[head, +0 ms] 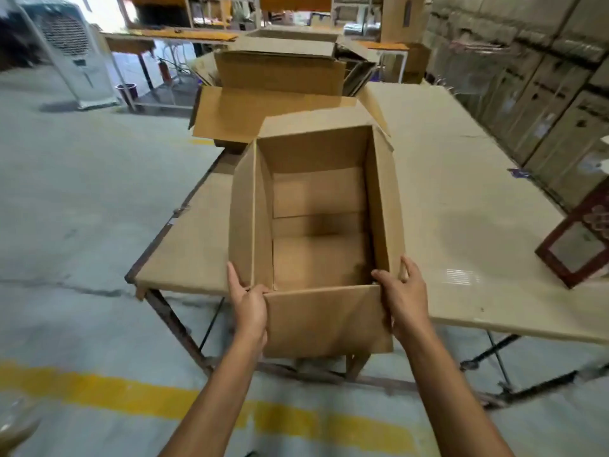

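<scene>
**First onlooker:** Two bare forearms stretch out from the near edge. The left hand grasps the near left corner of the open cardboard box, thumb over the rim and fingers up the outside of the left flap.

**Second onlooker:** The right hand does the same at the other corner, thumb hooked over the inner edge and fingers wrapped round the right flap. Both are clamped on cardboard.

**First onlooker:** And where does the box sit?

**Second onlooker:** On the near end of the pale table, with its front flap hanging down past the table's edge toward the person.

**First onlooker:** Plain brown corrugated board, from where I stand. The top is open, the side flaps stand almost upright and the far flap tilts back. Inside, the bottom flaps lie flat with seams running across, and a shadow sits in the middle.

**Second onlooker:** A second open carton lies just behind it, close against the far flap. A dark red wooden frame leans at the table's right side, well apart from the box. A yellow line crosses the concrete floor beneath the arms
</scene>
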A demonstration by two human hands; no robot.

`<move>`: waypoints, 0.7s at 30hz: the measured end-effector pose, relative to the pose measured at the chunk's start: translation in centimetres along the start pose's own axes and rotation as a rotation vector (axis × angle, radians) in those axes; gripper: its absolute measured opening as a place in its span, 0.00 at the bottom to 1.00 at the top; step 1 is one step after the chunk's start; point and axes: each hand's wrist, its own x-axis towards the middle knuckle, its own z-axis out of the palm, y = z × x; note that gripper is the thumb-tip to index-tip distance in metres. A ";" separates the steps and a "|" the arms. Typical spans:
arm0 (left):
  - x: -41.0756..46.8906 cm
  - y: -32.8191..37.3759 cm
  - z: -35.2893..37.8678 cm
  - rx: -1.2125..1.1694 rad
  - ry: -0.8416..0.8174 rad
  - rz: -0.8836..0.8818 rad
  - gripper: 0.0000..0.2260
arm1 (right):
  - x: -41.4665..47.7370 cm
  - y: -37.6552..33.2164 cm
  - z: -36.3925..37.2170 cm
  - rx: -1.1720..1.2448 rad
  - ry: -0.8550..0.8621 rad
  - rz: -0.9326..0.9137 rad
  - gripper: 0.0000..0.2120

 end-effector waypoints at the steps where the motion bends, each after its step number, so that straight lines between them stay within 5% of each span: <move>1: -0.8 -0.3 -1.3 -0.014 0.071 0.020 0.38 | -0.4 0.0 0.8 -0.038 -0.037 -0.022 0.34; 7: -5.0 -1.0 -9.5 -0.069 0.360 0.155 0.38 | -4.6 0.0 6.2 -0.173 -0.336 -0.125 0.36; 12: -7.2 -1.1 -16.2 -0.143 0.609 0.227 0.37 | -9.4 -0.1 12.2 -0.025 -0.389 0.022 0.40; 21: -9.5 -2.3 -29.2 -0.222 0.988 0.170 0.32 | -18.7 0.0 22.5 -0.249 -0.808 -0.290 0.41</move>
